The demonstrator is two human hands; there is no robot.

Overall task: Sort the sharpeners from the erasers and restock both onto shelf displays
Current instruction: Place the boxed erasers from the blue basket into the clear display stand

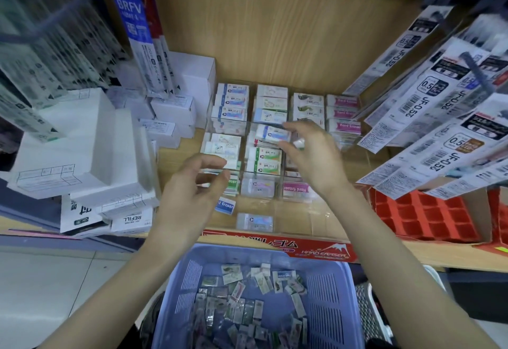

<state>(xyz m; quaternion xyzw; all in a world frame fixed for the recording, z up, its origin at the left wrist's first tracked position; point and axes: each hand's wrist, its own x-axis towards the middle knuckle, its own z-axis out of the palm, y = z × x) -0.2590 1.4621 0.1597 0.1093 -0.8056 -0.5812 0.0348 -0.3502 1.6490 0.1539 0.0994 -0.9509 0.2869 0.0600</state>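
The wooden shelf (412, 255) carries a clear tiered display (316, 216) filled with erasers (264, 156). From it, white boxes (82, 151) stack at 9 o'clock. A red divided tray (423, 216) sits at 3 o'clock and a red carton (302, 249) at 6.

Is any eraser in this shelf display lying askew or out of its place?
Yes. The blue Hard Eraser at the front left of the display lies tilted, unlike the straight rows of erasers behind it.
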